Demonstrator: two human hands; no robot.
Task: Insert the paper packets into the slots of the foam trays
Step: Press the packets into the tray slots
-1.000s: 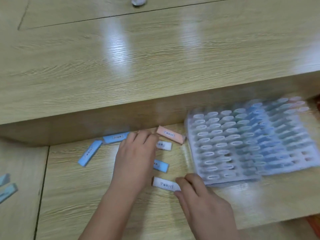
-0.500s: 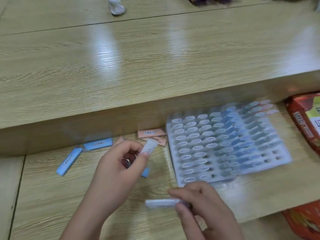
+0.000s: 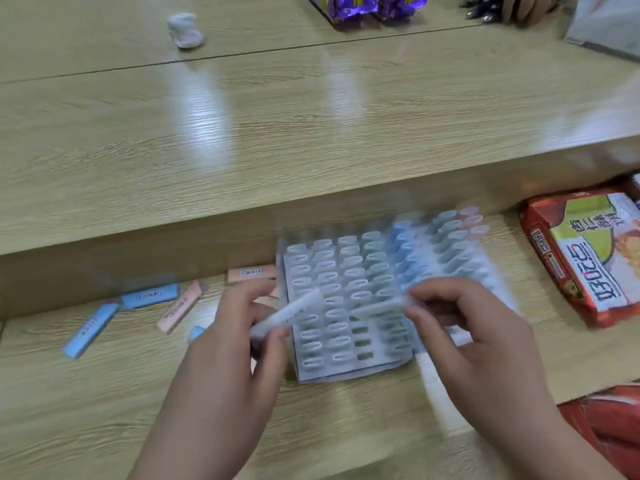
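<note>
Paper packets are in both hands, one each. The left hand (image 3: pixel 239 344) pinches a white packet (image 3: pixel 291 313) near its lower end between thumb and curled fingers, so that the packet slants up and to the right over the left edge of the foam tray (image 3: pixel 346 374). The right hand (image 3: pixel 474 344) grips a second white packet (image 3: pixel 374 309) by its right end with thumb and fingertips. This one lies nearly level above the middle of the tray, over a few empty slots (image 3: pixel 360 330). Motion blur hides whether either packet touches the foam.

The tray sits on the lower tabletop (image 3: pixel 86 410), against the front of a raised wooden ledge (image 3: pixel 242 150). Most of its rows are filled: white packets on the left, blue ones in the middle, grey-blue and pink ones towards the far right.

Loose packets lie on the tabletop to the left of the tray. A pink packet (image 3: pixel 252 273) lies just beside the tray's far left corner, and another pink packet (image 3: pixel 181 306) lies slantwise. There are also a blue packet (image 3: pixel 149 296) and a long blue packet (image 3: pixel 90 326) farther left.

To the right of the tray lies a red snack pack (image 3: pixel 588 258). On the ledge rest a crumpled white wad (image 3: pixel 185 29) and purple wrappers (image 3: pixel 374 6).
</note>
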